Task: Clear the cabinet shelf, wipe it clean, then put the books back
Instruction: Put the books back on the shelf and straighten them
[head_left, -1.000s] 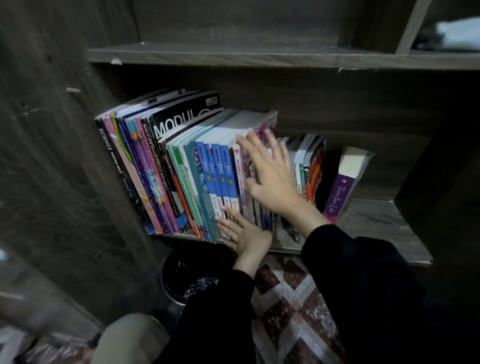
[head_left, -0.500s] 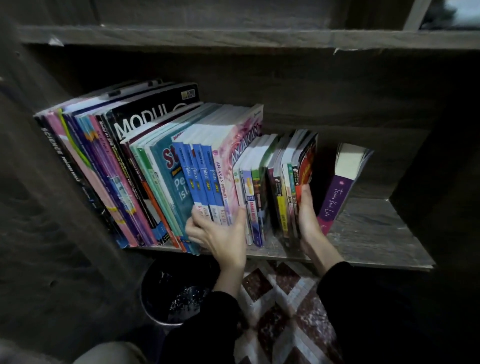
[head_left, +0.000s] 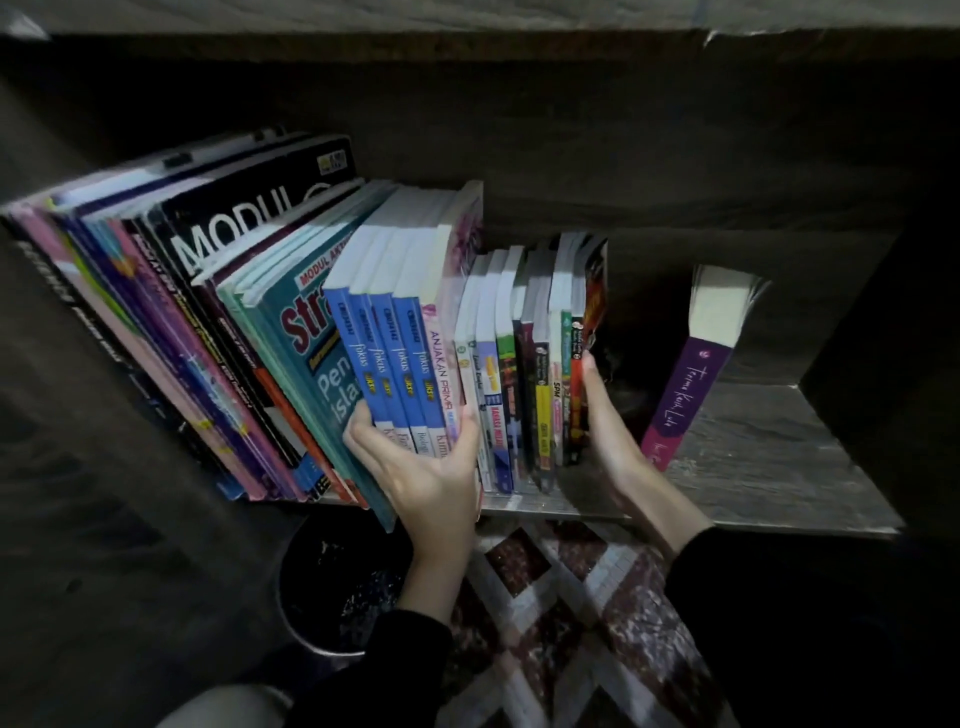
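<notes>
The cabinet shelf (head_left: 753, 467) was still loaded. Its left and middle carried a leaning row of books (head_left: 249, 291), and only its right end showed bare, worn board. Below the shelf's front edge stood a black bin (head_left: 337, 587) on a patterned tiled floor (head_left: 561, 597). Near the shelf's right end a purple paperback (head_left: 685, 395) leaned alone, well apart from the row. At the shelf's middle stood four blue Fokus volumes (head_left: 395, 364), with a set of slim paperbacks (head_left: 524, 374) just to their right.

The left hand (head_left: 431, 478) gripped the blue volumes at their lower spines, thumb on one side and fingers curled round the other. The right hand (head_left: 613, 441) lay flat, fingers straight, against the outer cover of the last slim paperback, pressing rather than grasping.

A second earlier the right hand had been spread over the middle spines and the left had only touched the shelf's front edge. Both had since moved to bracket a block of books between them. That looked like the start of lifting a block out, so clearing had barely begun and wiping lay ahead.
</notes>
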